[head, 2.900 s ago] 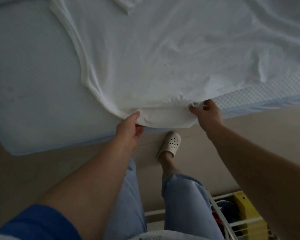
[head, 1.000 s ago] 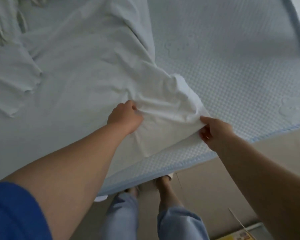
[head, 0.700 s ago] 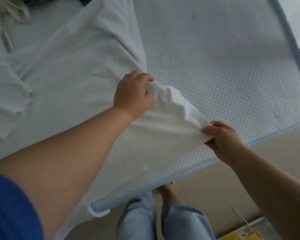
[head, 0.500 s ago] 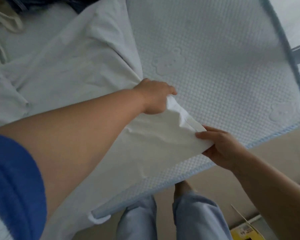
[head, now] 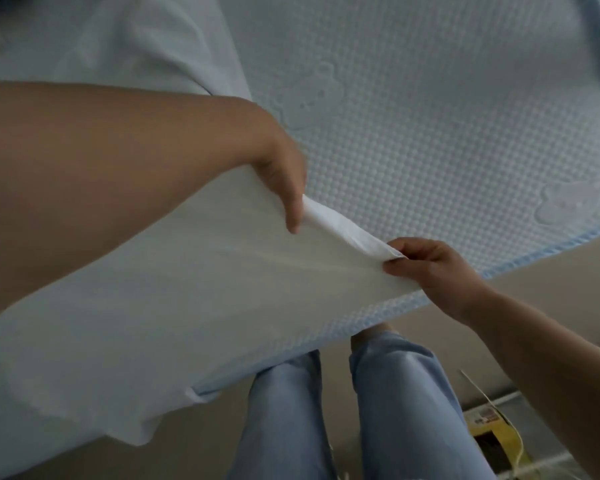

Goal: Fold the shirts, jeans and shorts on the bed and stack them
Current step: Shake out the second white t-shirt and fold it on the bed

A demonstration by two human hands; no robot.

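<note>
Spanning the bed's [head: 430, 116] near edge, the white shirt [head: 174, 292] runs leftward from our grips; our left hand [head: 281, 181] pinches its raised fold farther in, our right hand [head: 437, 271] pinches the corner nearest the edge.

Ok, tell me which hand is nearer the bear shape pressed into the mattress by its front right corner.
Right. The right hand pinches the white shirt just below-left of that bear shape; the left hand grips the shirt's fold farther left.
</note>
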